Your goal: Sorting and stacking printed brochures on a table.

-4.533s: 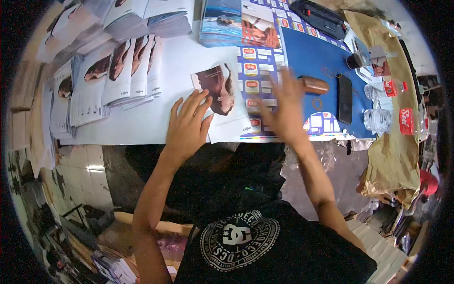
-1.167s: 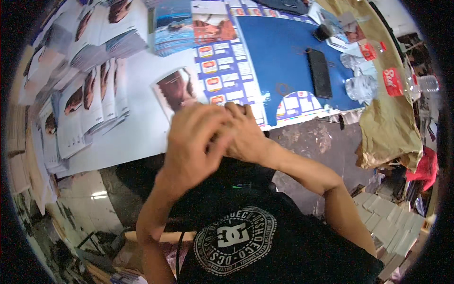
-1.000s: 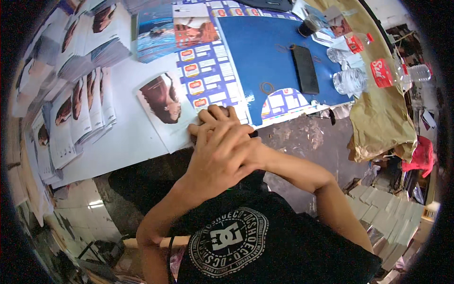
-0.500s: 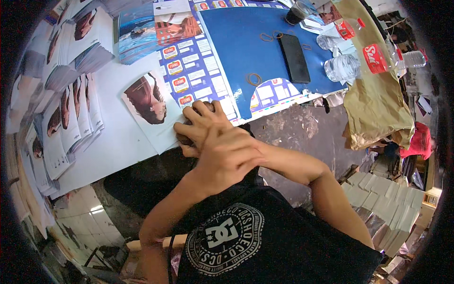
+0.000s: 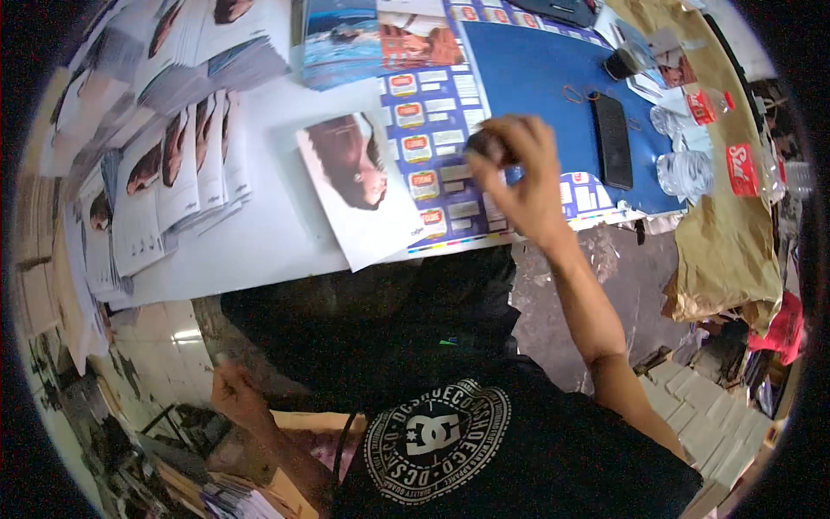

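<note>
My right hand [image 5: 523, 173] is raised over the near edge of the blue sheet, fingers curled round a dark, rounded, stone-like object [image 5: 490, 149]. Its exact kind does not show. To the left of that hand, a booklet [image 5: 367, 229] with a portrait photo on its cover lies shut at the table's near edge, partly over a printed purple-and-white sheet [image 5: 450, 186]. My left hand [image 5: 238, 394] hangs low at the left, below the table edge and off the booklets. Blur and shadow hide how its fingers are set.
Stacks of similar booklets [image 5: 177, 177] cover the table's left side. A black phone [image 5: 612, 138], rubber bands, a dark cup [image 5: 624, 64] and clear plastic bottles [image 5: 686, 176] are at the right. Brown paper [image 5: 724, 259] droops over the right edge. White paper bundles [image 5: 709, 415] are stacked below.
My hands, together over the booklet's edge before, have parted. The right has moved up and right with the dark object; the left has dropped down beside me. The view has shifted too.
</note>
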